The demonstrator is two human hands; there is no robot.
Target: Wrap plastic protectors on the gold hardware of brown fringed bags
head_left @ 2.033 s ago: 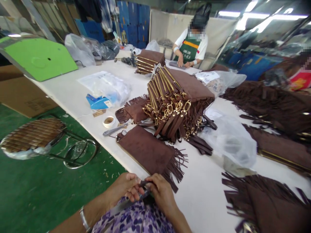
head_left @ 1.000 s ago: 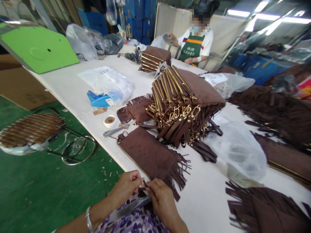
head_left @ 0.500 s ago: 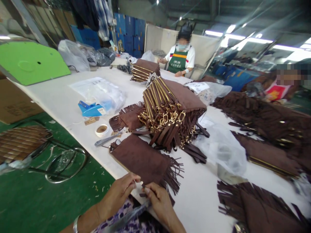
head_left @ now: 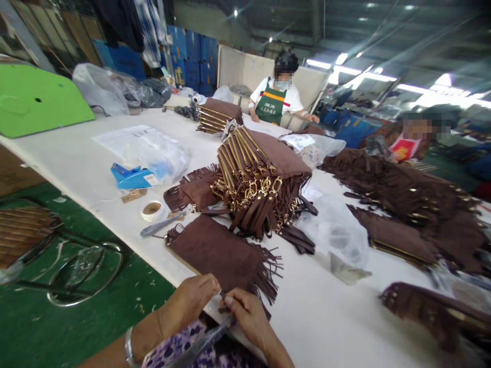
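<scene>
My left hand (head_left: 197, 296) and my right hand (head_left: 247, 313) are close together at the table's near edge. Both are closed, fingers pinching a short dark brown strap (head_left: 223, 293) between them. A long grey object, seemingly plastic-wrapped (head_left: 207, 341), slants beneath my right hand over my lap; its kind is unclear. Just beyond my hands lies a flat brown fringed bag (head_left: 215, 250), its zipper edge towards me. Behind it rises a stack of brown fringed bags (head_left: 282, 153) with gold zippers, clasps and hanging straps.
Left of the stack are a tape roll (head_left: 152, 210), a grey-handled tool (head_left: 161, 225), a blue tool (head_left: 132, 177) and clear bags. Crumpled plastic (head_left: 333, 230) and more brown bags (head_left: 414, 194) lie right. A co-worker (head_left: 276, 99) is across the table, another person (head_left: 410, 138) at right.
The view has swung slightly right. At the lower right, a fringed bag has shifted away to the right and is blurred. The co-worker's arm now reaches out sideways. My hands stay pinched together.
</scene>
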